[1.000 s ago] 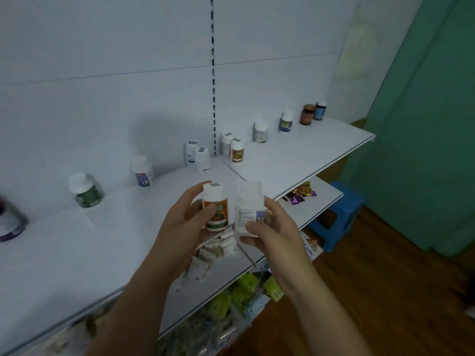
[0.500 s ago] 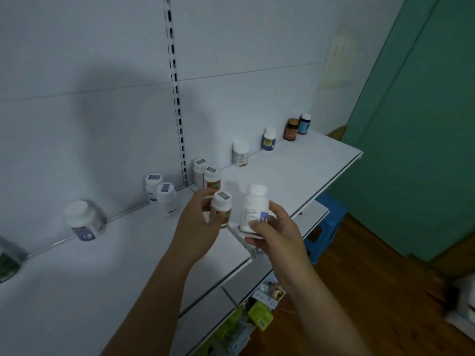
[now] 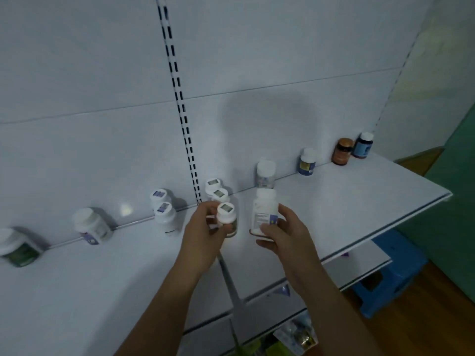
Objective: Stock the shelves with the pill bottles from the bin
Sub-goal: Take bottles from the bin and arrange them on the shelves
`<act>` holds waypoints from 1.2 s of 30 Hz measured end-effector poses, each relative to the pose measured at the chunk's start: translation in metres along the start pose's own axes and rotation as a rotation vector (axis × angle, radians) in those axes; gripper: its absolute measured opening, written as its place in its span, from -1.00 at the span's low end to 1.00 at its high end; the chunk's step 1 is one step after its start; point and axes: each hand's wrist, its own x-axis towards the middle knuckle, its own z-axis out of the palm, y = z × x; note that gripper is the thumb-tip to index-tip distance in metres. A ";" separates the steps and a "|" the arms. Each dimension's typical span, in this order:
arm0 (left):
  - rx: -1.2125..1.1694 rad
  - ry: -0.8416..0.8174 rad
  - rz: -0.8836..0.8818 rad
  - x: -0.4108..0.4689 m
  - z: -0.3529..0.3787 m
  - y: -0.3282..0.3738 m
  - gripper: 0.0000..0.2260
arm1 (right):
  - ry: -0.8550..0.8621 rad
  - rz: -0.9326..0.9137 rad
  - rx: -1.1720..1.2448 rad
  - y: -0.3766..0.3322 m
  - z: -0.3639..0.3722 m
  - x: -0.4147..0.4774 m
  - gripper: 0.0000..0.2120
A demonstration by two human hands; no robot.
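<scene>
Both forearms are reaching in from 6 o'clock over the white shelf (image 3: 359, 201). The left hand (image 3: 203, 233) is curling its fingers round a small white-capped bottle (image 3: 226, 218), holding it upright. At its 3 o'clock, the right hand (image 3: 285, 233) is gripping a taller white bottle (image 3: 264, 213). Both are capped, hiding their contents. 2 shelved bottles (image 3: 219, 195) are standing just beyond, at 12 o'clock.

We hold two pill bottles over the white shelf (image 3: 359, 201): small sticker-capped bottle (image 3: 226, 218) in left hand (image 3: 203, 233), taller white bottle (image 3: 264, 213) in right hand (image 3: 288, 236). Other bottles (image 3: 307, 161) stand along the shelf's back edge.
</scene>
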 end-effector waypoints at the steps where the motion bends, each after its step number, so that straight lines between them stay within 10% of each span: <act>1: 0.001 0.015 0.001 -0.001 0.004 0.002 -0.65 | -0.020 -0.001 -0.010 -0.002 -0.005 0.005 -0.58; 18: 0.211 0.229 -0.075 -0.023 0.000 0.014 -0.68 | -0.272 0.087 0.041 -0.010 -0.021 0.029 -0.61; 36: -0.488 -0.110 -0.130 -0.057 -0.067 0.076 -0.66 | -0.453 -0.290 -0.265 -0.031 0.050 -0.016 -0.29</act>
